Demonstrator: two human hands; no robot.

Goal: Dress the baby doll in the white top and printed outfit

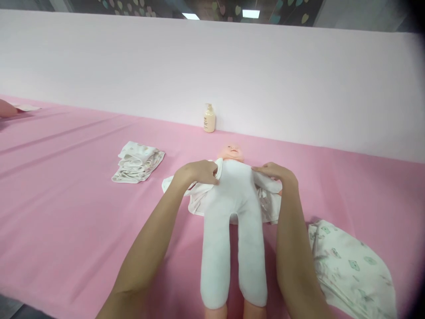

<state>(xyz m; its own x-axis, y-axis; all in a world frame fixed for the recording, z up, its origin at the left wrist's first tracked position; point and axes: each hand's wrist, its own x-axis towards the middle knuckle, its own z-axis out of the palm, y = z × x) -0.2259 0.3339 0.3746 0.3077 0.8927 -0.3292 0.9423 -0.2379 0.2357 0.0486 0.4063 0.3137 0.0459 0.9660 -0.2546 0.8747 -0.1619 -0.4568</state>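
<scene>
A baby doll (234, 190) with a white cloth body lies on its back, head away from me and feet towards me. A white baby top (199, 201) with a faint print is spread beneath its torso and shows at both sides. My left hand (204, 172) is closed on the edge of this top beside the doll's shoulder at left. At the opposite shoulder, my right hand (272, 171) has its fingers bent and pinched against the doll's upper arm. What lies under those fingers is partly hidden.
A pump bottle (209, 118) stands against the white partition (212, 71). Folded printed cloths (137, 161) lie at left, and a green-printed cloth (355, 270) at near right. Pink sheeting (83, 199) covers the table. Part of something skin-coloured (7, 109) shows at far left.
</scene>
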